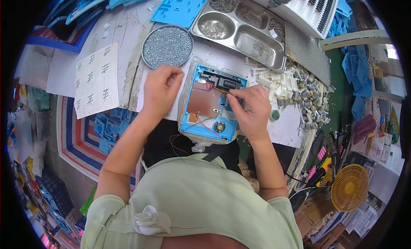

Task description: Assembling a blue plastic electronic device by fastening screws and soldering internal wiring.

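Kept the blue electronic casing [198, 128] at the edge of the tabletop [284, 135], lengthwise front to back, leftward of the nearer right hand [252, 110], drawn together at the yellow wire [220, 90], with left hand [162, 87] curled farther off, and could not tell any grip.

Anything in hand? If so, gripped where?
Right hand is at the right end of the yellow wire; can't tell if pinched. Left hand is curled; can't tell if it holds anything.

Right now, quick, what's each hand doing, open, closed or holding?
Left hand: fingers curled near the round dish; any hold can't be told.
Right hand: fingers bent over the blue case; grip unclear.
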Demonstrator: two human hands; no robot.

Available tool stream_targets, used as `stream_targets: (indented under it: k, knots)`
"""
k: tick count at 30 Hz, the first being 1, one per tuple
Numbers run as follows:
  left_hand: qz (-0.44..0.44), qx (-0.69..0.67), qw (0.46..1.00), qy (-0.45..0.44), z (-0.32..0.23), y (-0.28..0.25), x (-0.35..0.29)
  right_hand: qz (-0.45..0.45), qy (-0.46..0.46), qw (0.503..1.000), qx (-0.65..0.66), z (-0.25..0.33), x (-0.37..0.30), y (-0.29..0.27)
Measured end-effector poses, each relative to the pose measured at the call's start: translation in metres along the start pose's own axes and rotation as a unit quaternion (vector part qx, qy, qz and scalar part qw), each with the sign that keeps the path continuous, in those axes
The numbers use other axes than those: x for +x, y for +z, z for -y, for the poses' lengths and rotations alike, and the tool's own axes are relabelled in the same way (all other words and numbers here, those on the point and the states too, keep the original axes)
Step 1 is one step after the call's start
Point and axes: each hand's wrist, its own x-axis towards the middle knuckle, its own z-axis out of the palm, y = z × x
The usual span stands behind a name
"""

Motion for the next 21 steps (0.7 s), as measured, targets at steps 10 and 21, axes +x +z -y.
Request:
stream_targets:
  k: [10,21]
  knots:
    - [0.121,-0.172,0.976,0.050,-0.085,0.033,-0.019,-0.002,-0.013,1.000,0.014,0.000,-0.007,-0.010]
    - [0.242,-0.171,0.955,-0.031,-0.058,0.034,-0.003,-0.005,-0.095,0.995,0.034,-0.014,-0.009,-0.010]
